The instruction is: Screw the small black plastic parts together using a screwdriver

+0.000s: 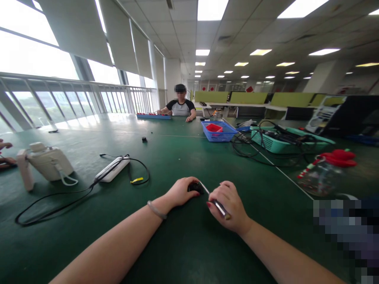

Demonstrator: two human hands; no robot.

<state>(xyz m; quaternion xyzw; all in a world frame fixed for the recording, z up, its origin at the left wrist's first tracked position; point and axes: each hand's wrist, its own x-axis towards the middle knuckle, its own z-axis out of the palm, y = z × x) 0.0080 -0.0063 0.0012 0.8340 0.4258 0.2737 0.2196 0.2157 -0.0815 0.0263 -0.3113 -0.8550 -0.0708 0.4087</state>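
On the green tabletop, my left hand [181,192] is closed around a small black part [195,187], its thumb and fingers on either side; the exact kind of part I cannot make out. My right hand [227,205] grips a screwdriver [219,209] with a shiny handle. The thin metal shaft points away and to the left, and its tip reaches the black part's right side. Whether the tip sits in a screw is too small to see. A bracelet circles my left wrist.
To the left lie a white power bank [114,169] with a black cable and a cream bottle [53,161]. A blue basket [220,134], a teal basket [278,145] with cables and a red-lidded jar [322,173] stand right. A person [180,105] sits opposite; another's hand shows far left.
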